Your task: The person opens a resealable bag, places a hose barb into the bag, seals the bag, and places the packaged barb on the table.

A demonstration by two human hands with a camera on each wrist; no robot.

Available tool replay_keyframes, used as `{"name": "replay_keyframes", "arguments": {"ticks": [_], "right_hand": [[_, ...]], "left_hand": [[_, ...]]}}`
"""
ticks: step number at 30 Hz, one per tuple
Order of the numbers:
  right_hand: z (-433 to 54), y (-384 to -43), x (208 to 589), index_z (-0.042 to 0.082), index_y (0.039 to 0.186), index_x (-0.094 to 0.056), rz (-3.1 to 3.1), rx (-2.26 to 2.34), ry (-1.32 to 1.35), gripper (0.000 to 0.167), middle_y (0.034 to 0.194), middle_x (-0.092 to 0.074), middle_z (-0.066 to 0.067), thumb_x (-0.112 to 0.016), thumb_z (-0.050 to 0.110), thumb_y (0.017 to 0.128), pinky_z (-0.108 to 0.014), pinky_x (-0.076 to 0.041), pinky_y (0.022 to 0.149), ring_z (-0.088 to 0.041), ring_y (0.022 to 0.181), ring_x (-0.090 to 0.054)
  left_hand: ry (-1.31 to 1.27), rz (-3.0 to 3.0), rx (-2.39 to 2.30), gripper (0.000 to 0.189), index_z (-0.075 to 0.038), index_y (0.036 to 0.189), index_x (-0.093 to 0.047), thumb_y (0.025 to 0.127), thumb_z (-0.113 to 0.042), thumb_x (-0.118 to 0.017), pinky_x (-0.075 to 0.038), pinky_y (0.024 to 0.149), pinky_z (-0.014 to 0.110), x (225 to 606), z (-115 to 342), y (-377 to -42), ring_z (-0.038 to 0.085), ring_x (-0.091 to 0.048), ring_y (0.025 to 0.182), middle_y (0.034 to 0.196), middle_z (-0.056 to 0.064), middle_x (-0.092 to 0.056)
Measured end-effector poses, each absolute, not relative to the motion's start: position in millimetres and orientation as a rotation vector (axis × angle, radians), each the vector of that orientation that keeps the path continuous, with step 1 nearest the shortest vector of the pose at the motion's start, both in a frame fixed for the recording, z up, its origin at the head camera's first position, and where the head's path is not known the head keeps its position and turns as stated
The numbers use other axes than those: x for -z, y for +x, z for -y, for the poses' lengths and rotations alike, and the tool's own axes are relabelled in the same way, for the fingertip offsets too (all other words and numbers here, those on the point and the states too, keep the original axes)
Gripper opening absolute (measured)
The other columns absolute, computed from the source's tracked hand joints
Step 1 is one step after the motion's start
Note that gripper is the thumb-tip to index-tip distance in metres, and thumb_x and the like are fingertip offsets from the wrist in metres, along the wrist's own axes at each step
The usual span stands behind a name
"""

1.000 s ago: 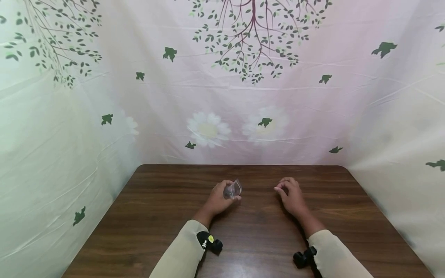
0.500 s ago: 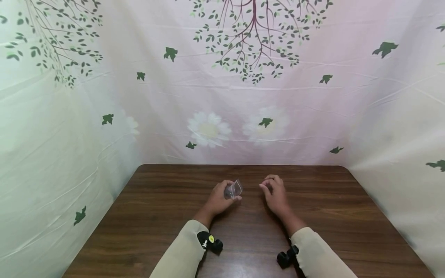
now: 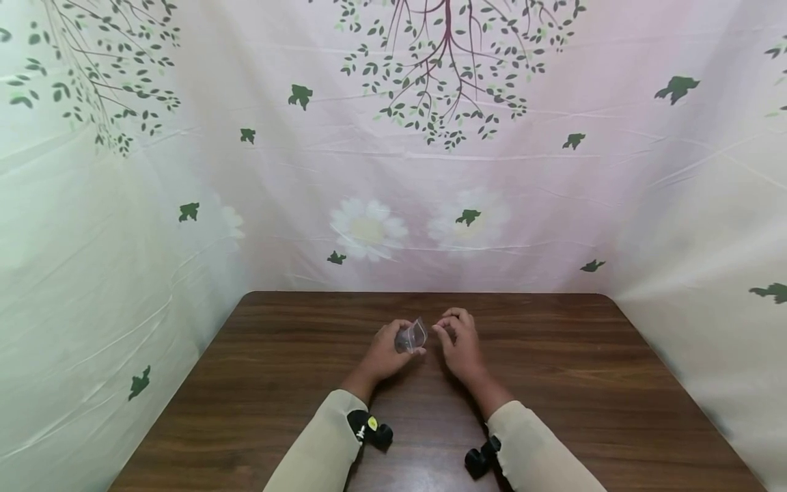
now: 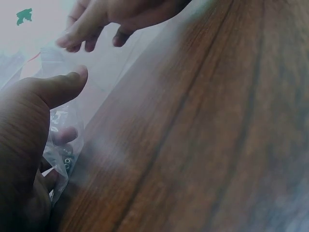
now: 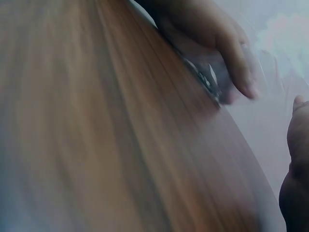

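My left hand [image 3: 384, 352] grips a clear plastic zip bag [image 3: 410, 336], its top edge standing up and tilted toward the right. In the left wrist view, small metal nuts [image 4: 67, 163] show in the bag's lower part, with fingers behind the film and the thumb in front. My right hand [image 3: 460, 350] is just right of the bag's mouth, a small gap away. Its thumb and forefinger are bent toward each other at the tips; I cannot tell if something small is between them. The right wrist view shows the left hand [image 5: 207, 29] around the bag beyond the table edge.
A dark brown wood-grain table [image 3: 295, 396] lies under both hands. Behind it and at both sides hangs a pale cloth [image 3: 529, 178] printed with leaves and flowers. A black wrist camera [image 3: 482, 458] sits at the right sleeve, another black camera [image 3: 380, 437] at the left.
My right hand has moved left across the table, from well apart to close beside the bag's mouth. The left hand and the bag have stayed in place.
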State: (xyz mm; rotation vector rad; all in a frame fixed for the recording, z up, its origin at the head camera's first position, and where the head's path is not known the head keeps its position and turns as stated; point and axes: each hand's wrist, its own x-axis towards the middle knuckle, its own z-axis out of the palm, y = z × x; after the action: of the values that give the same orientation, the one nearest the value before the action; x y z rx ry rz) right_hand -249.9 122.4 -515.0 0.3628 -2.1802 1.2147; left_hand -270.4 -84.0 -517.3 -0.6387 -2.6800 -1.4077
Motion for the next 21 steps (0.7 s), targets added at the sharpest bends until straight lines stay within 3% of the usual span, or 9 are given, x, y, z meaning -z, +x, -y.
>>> {"name": "replay_keyframes", "arguments": {"ticks": [7,21], "right_hand": [[-101,-249,514,0.003,0.095,-0.071,2.138,-1.237,0.445,0.007,0.128,-0.063,-0.024,-0.075,0.006,0.101,-0.031,-0.048,0.089,-0.036,0.122,-0.054],[-98,-245,511,0.002,0.101,-0.072,2.178,-1.279,0.425,0.008,0.13,-0.062,-0.019,-0.071,0.01,0.104,-0.03,-0.049,0.087,-0.029,0.122,-0.055]], "left_hand": [[-0.656,2.671,1.411,0.063,-0.008,0.142,-0.059,0.095,-0.038,-0.087,-0.055,0.107,0.056,517,84,-271,0.032,-0.063,0.124,0.138,0.016,-0.067],[-0.658,2.673,1.38,0.06,-0.009,0.143,-0.059,0.095,-0.035,-0.086,-0.055,0.106,0.053,517,84,-272,0.029,-0.064,0.123,0.138,0.014,-0.067]]}}
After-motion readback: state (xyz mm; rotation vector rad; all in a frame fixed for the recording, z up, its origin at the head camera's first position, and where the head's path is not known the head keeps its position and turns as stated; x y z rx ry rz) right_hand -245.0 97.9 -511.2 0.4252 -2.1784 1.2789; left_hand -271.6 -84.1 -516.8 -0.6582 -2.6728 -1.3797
